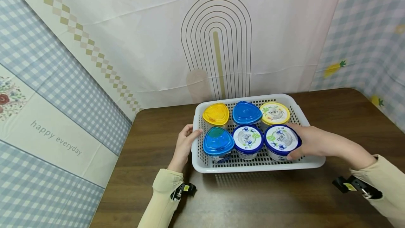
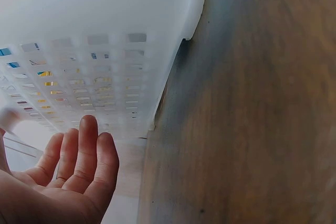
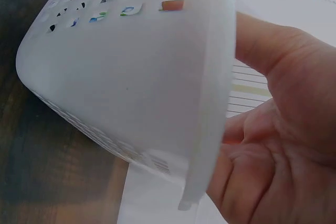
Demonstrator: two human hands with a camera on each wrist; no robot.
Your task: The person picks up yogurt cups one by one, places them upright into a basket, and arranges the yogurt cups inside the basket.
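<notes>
A white perforated plastic basket [image 1: 257, 169] stands on the table with several lidded cups in it. My left hand [image 1: 184, 143] holds its left rim, thumb over the edge; in the left wrist view the fingers [image 2: 88, 153] lie along the outer wall. With my right hand [image 1: 308, 140] I grip a blueberry-printed cup [image 1: 281, 139] at the front right, thumb in front and fingers behind. Beside it sit another blueberry cup [image 1: 248, 138] and a blue-lidded cup [image 1: 218, 141]. The back row holds a yellow-lidded cup [image 1: 216, 114], a blue-lidded cup [image 1: 246, 112] and a yellow-rimmed round cup [image 1: 274, 113].
The brown wooden table [image 1: 152, 157] extends on both sides of the basket and in front. A pale printed cloth [image 1: 152, 45] hangs behind its back edge, with blue checked cloth [image 1: 357, 38] at the right. A black wrist strap [image 1: 360, 187] sits on each sleeve.
</notes>
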